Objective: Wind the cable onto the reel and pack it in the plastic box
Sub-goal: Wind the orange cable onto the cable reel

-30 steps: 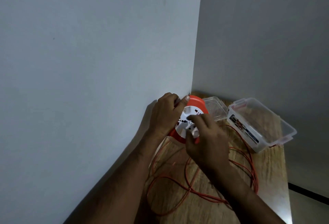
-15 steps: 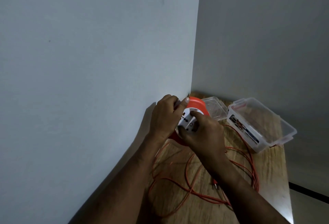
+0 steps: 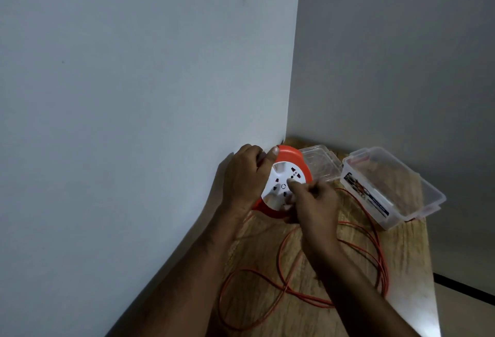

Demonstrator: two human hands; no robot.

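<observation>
**Cable half-loose, reel being turned by hand**

Cable (image 3: 308,294), thin and orange, is lying in slack loops on the wooden table (image 3: 412,251), on the person's side of the reel (image 3: 288,180) and trailing away toward the plastic box (image 3: 428,194), which is sitting open just to the right of the reel with its clear lid (image 3: 320,161) between the two.

In the head view, the only one, the reel is standing tilted on its edge beside the wall (image 3: 134,95). The left hand (image 3: 245,176) is clamped over the reel's left rim, thumb on the orange edge. The right hand (image 3: 313,202) is closing on the white socket face, fingertips pinched at what is probably a winding knob; the knob itself is hidden.

Judging by its look, the cable is behaving as light and limp, likely to snag on itself where loops are crossing, so it wants guiding under slight tension. The reel is appearing rigid, smooth plastic and fairly light; the rim and the hub are offering the surest hold.
</observation>
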